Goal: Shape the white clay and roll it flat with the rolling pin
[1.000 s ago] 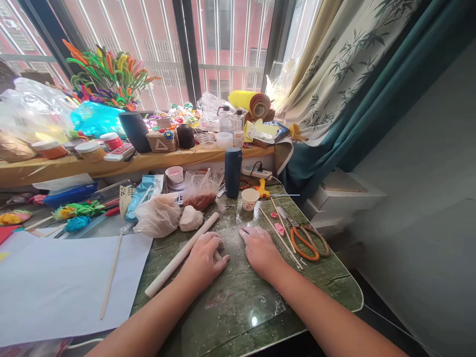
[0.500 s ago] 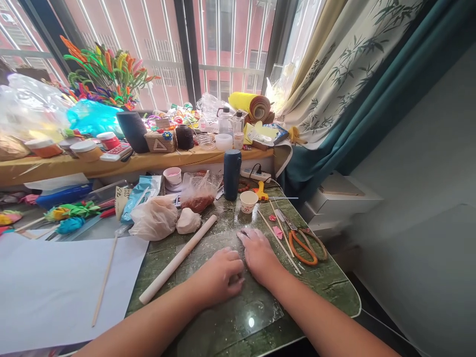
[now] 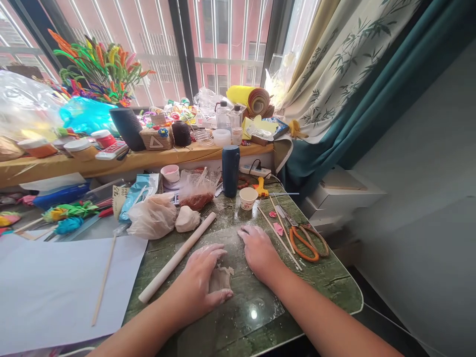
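Observation:
My left hand [image 3: 201,277] lies over a small flattened lump of pinkish-brown clay [image 3: 220,278] on a clear plastic sheet [image 3: 241,297] spread on the green table. Its fingers curl around the lump's left and front side. My right hand [image 3: 258,248] rests flat on the sheet just to the right, fingers stretched forward, holding nothing. A white rolling pin [image 3: 177,256] lies diagonally left of my left hand. A pale clay ball [image 3: 187,218] sits beyond it.
Orange-handled scissors [image 3: 304,242] and thin wooden sticks [image 3: 279,232] lie right of my right hand. A paper cup [image 3: 248,198], blue cylinder [image 3: 230,170], bags [image 3: 152,223] and white paper [image 3: 55,282] with a dowel [image 3: 104,277] crowd the left. The table edge [image 3: 353,302] curves at right.
My left hand slid toward my right hand, then drew back toward me, and the clay lump now shows beside its fingers. My right hand stayed flat in place.

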Motion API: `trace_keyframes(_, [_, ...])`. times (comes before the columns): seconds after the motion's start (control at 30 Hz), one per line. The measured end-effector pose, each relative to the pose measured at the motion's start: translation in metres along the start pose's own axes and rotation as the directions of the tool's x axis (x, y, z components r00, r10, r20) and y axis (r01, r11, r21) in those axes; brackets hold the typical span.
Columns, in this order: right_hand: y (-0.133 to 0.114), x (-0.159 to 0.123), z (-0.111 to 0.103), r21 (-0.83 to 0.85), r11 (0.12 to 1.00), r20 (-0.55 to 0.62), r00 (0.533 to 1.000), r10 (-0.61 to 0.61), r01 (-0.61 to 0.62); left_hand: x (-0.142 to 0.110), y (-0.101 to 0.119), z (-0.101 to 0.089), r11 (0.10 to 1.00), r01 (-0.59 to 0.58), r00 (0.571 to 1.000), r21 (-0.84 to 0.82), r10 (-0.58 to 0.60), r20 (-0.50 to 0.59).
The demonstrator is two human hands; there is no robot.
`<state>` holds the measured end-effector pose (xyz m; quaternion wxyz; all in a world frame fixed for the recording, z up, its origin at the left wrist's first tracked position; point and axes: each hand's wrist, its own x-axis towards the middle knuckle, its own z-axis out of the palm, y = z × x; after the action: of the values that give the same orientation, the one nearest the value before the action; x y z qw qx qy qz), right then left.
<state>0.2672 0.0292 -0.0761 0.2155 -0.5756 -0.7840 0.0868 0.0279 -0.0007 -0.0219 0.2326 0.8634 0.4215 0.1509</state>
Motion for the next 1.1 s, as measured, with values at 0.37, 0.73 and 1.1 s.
trace_keyframes(0.37, [-0.044, -0.028, -0.017, 0.25, 0.873, 0.087, 0.888, -0.452, 0.419, -0.007, -0.031, -0.014, 0.997, -0.045, 0.986, -0.064, 0.055, 0.159])
trace_keyframes(0.73, [-0.035, -0.009, -0.004, 0.268, 0.952, 0.288, 0.931, -0.223, 0.145, 0.003, -0.038, -0.008, 0.99, 0.043, 0.999, -0.132, -0.042, 0.012])
trace_keyframes(1.1, [-0.034, -0.018, -0.003, 0.316, 0.947, 0.099, 0.991, -0.087, 0.052, 0.02, -0.036, 0.011, 0.996, 0.062, 0.989, -0.065, -0.07, -0.134])
